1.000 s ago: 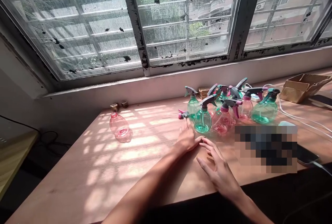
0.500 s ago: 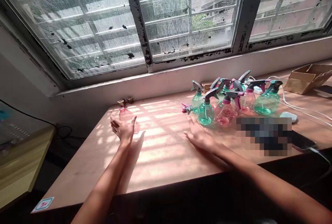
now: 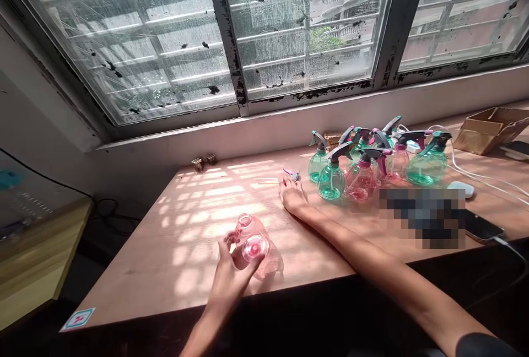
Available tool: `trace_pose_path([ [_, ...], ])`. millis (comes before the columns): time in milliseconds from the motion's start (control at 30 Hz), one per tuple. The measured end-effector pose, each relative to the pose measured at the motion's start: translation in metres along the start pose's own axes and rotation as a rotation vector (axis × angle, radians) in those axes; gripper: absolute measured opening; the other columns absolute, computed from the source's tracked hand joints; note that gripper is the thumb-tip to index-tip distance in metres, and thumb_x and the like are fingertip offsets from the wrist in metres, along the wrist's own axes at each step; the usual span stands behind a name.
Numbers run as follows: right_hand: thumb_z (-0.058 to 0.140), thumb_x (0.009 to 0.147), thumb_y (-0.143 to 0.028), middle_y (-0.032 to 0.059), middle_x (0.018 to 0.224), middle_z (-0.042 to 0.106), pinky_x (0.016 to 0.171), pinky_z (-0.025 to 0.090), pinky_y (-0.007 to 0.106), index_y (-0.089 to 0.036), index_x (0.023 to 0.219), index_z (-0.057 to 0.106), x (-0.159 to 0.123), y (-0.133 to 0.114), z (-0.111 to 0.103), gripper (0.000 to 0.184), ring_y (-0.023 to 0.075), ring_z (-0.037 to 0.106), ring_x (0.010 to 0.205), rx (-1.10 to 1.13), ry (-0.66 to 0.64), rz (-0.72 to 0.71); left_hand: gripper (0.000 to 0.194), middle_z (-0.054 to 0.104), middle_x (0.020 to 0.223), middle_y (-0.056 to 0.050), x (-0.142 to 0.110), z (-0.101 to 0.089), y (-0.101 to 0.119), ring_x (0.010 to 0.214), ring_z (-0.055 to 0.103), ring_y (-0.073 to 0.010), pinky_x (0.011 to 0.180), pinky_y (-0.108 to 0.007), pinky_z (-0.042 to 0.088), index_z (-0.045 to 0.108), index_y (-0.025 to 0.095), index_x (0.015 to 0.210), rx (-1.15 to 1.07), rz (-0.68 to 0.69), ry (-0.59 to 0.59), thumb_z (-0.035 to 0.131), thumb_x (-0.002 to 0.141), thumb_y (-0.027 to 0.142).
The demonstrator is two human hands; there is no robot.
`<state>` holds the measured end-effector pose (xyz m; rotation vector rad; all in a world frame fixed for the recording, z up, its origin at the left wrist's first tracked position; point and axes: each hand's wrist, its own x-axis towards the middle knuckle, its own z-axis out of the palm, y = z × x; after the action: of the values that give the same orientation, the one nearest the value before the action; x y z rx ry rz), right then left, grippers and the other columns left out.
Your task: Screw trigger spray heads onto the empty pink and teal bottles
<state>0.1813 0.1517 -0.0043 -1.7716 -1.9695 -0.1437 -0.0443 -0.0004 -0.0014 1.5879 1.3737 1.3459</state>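
A clear pink spray bottle [image 3: 253, 238] with a bare, uncapped neck is in my left hand [image 3: 231, 271], fingers and thumb wrapped round its body. It is tilted above the near middle of the table, its neck pointing away from me. My right hand [image 3: 293, 197] reaches to a loose pink-and-grey trigger spray head [image 3: 292, 173] lying on the table. The fingers are curled at the spray head and partly hide it. To the right of that hand stand several green and pink spray bottles with their trigger heads on, among them a green bottle [image 3: 330, 180] and a pink bottle [image 3: 359, 182].
Two small brownish pieces [image 3: 197, 165] sit at the table's back left edge. On the right are an open cardboard box [image 3: 491, 128], white cables, a white mouse-like object [image 3: 462, 189], a phone [image 3: 481, 225] and a blurred-out patch. A window runs behind the table [image 3: 136, 269].
My left hand has picked up the pink bottle from the back left and brought it nearer and to the right. My right hand has moved left and away from me to the loose spray head.
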Motion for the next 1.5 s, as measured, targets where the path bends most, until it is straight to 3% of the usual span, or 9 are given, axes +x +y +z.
trace_pose_path([
  [100,0.064,0.097,-0.031,0.0103,0.134,0.061,0.093,0.054,0.051,-0.019,0.129,0.060,-0.021,-0.018,-0.010,0.034,0.0287,0.064,0.113,0.022,-0.039,-0.145,0.066,0.060,0.120,-0.007,-0.021,-0.006,0.005,0.103,0.070,-0.0277,0.090,-0.043,0.057,0.052,0.028,0.124,-0.033,-0.030,0.024,0.086,0.068,0.035],
  [233,0.060,0.097,-0.030,0.0133,0.133,0.063,0.106,0.040,0.051,-0.019,0.127,0.061,-0.052,-0.020,-0.032,0.032,0.0316,0.054,0.124,0.088,-0.122,-0.279,0.068,0.055,0.127,-0.008,-0.011,-0.014,0.012,0.121,0.060,-0.0298,0.098,-0.042,0.052,0.050,0.031,0.133,-0.080,-0.069,0.068,0.082,0.074,0.041],
  [433,0.059,0.096,-0.041,0.0139,0.121,0.067,0.099,0.043,0.053,-0.022,0.131,0.057,-0.122,0.012,-0.071,0.040,0.0341,0.058,0.110,0.169,-0.192,-0.278,0.063,0.057,0.129,-0.011,0.000,-0.002,0.013,0.116,0.064,-0.0275,0.098,-0.044,0.052,0.043,0.026,0.132,-0.231,-0.113,0.090,0.075,0.082,0.045],
  [567,0.068,0.090,-0.037,0.0088,0.107,0.070,0.115,0.021,0.067,-0.025,0.131,0.058,-0.181,0.026,-0.084,0.044,0.0322,0.062,0.104,0.290,-0.118,-0.298,0.044,0.060,0.130,-0.012,-0.003,0.017,0.015,0.107,0.068,-0.0253,0.099,-0.046,0.051,0.050,0.022,0.126,-0.314,-0.101,0.113,0.058,0.093,0.050],
  [667,0.071,0.088,-0.035,0.0069,0.106,0.073,0.114,0.032,0.061,-0.029,0.125,0.065,-0.203,0.041,-0.087,0.038,0.0319,0.065,0.103,0.514,-0.030,-0.154,0.054,0.054,0.138,-0.008,-0.004,0.028,0.018,0.116,0.060,-0.0234,0.104,-0.041,0.046,0.046,0.028,0.136,-0.330,-0.061,0.181,0.067,0.090,0.046],
  [833,0.060,0.093,-0.056,0.0046,0.092,0.076,0.082,0.060,0.040,-0.029,0.109,0.074,-0.192,0.075,-0.102,0.034,0.0264,0.071,0.085,1.340,0.164,0.525,0.061,0.056,0.134,-0.009,-0.009,0.033,0.019,0.113,0.059,-0.0235,0.098,-0.040,0.050,0.042,0.028,0.137,-0.354,-0.015,0.156,0.071,0.086,0.046],
  [933,0.064,0.090,-0.057,0.0002,0.078,0.076,0.068,0.064,0.031,-0.029,0.090,0.076,-0.182,0.086,-0.111,0.031,0.0194,0.068,0.065,1.646,0.242,0.730,0.054,0.060,0.131,-0.010,-0.011,0.032,0.018,0.113,0.059,-0.0255,0.095,-0.040,0.052,0.051,0.025,0.132,-0.351,-0.013,0.074,0.071,0.086,0.044],
  [1267,0.070,0.089,-0.048,0.0031,0.074,0.079,0.061,0.063,0.017,-0.020,0.093,0.080,-0.184,0.084,-0.107,0.030,0.0146,0.070,0.060,1.704,0.075,0.848,0.058,0.061,0.132,-0.011,-0.012,0.032,0.021,0.115,0.059,-0.0282,0.097,-0.045,0.051,0.051,0.024,0.134,-0.355,-0.012,0.011,0.070,0.085,0.050],
  [1500,0.072,0.081,-0.060,0.0062,0.070,0.077,0.065,0.065,0.033,-0.018,0.087,0.081,-0.178,0.082,-0.108,0.043,0.0240,0.073,0.065,1.652,-0.093,0.768,0.064,0.060,0.136,-0.012,-0.013,0.028,0.026,0.121,0.059,-0.0314,0.101,-0.046,0.050,0.049,0.026,0.140,-0.348,-0.041,-0.092,0.072,0.085,0.048],
])
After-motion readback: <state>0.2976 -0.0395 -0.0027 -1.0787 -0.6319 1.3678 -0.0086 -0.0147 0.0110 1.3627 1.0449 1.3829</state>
